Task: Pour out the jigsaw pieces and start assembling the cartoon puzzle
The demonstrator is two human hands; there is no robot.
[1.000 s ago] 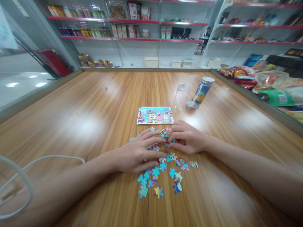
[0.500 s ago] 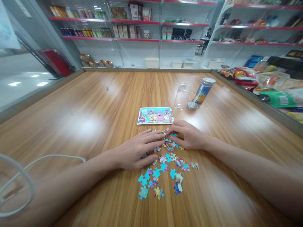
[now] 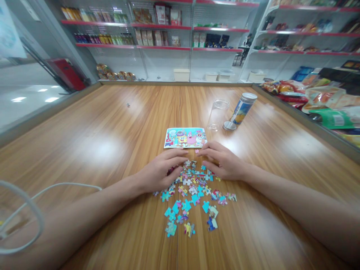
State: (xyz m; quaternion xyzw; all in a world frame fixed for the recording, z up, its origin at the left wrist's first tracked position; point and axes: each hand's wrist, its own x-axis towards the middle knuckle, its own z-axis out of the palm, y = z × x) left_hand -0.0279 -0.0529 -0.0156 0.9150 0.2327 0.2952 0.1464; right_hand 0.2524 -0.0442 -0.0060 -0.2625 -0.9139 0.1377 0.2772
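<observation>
Many small jigsaw puzzle pieces (image 3: 194, 198), mostly light blue with bits of pink and yellow, lie loose on the wooden table in front of me. My left hand (image 3: 161, 170) rests at the left side of the pile, fingers apart and curved over some pieces. On the pile's right side is my right hand (image 3: 223, 159), its fingers bent and apart, the tips near a small pink puzzle piece (image 3: 197, 151). Neither hand visibly grips a piece. Just beyond the fingers a cartoon picture card (image 3: 185, 138) lies flat.
A clear jar (image 3: 218, 114) and a blue can with a silver top (image 3: 244, 108) stand behind right, a round metal lid (image 3: 230, 125) beside them. A white cable (image 3: 67, 184) crosses at left. Packaged snacks (image 3: 317, 95) lie past the right edge; shelves (image 3: 163, 47) stand behind.
My left hand has drawn back to the left and its fingers have curved, uncovering more pieces in the middle. The right hand has barely moved.
</observation>
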